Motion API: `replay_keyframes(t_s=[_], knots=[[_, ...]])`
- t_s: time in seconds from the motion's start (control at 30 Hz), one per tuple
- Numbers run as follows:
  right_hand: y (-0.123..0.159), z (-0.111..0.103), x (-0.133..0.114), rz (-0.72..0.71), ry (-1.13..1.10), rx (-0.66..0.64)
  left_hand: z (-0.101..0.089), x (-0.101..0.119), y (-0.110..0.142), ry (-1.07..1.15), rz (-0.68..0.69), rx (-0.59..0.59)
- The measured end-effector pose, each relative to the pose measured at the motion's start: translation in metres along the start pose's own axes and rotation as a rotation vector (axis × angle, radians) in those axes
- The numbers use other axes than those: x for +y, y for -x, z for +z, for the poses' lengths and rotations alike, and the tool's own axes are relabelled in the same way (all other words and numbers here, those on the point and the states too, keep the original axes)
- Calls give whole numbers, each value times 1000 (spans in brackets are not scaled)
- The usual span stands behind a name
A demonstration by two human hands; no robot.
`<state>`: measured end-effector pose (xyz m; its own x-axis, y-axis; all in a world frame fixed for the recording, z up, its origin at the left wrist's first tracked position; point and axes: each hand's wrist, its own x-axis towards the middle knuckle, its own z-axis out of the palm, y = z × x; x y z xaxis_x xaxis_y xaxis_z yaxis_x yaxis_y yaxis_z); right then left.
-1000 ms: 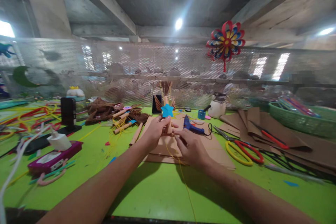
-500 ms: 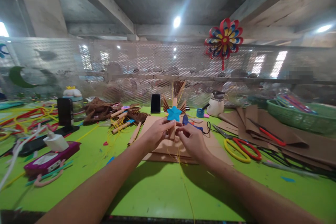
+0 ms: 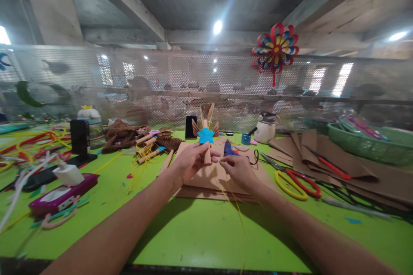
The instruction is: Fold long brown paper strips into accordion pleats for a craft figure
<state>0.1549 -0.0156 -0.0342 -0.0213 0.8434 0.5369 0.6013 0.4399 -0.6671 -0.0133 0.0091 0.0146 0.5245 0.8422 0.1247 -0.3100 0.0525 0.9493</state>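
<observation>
My left hand is closed around the lower part of a brown paper-tube craft, held upright over the table. A blue paper star sits on its front, with pleated brown paper fans at the top and sides. Just right of the tube, my right hand is pinched, apart from the tube. Thin yellow string trails below its fingertips toward the table's front edge; the exact grip is small and blurred. Under both hands lie brown cardboard sheets. A blue glue gun rests just behind my right hand.
Scissors with yellow and red handles, brown paper and a green basket lie right. To the left are rolled paper tubes, a purple power strip and a phone on a stand. A perforated screen stands behind.
The star craft has moved slightly left and is tilted less toward me in my left hand. My right hand has come away from the tube, and the yellow string has shifted right.
</observation>
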Motion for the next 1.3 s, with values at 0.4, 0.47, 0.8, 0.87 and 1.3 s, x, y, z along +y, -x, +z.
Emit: replay_keyframes(t_s=[0.4,0.47,0.8,0.87,1.3], knots=[[17,7,-40,-61,-94,55,-4,-9,-7,47,129,51],[19,14,-37,-66,-69,29,-3,-10,-7,47,133,67],[20,-3,-42,-329,50,336,-5,-12,-8,63,136,73],[23,4,-43,-284,2,194,-4,-13,-8,68,147,61],[20,20,-43,369,-586,-97,15,-8,1,64,96,67]])
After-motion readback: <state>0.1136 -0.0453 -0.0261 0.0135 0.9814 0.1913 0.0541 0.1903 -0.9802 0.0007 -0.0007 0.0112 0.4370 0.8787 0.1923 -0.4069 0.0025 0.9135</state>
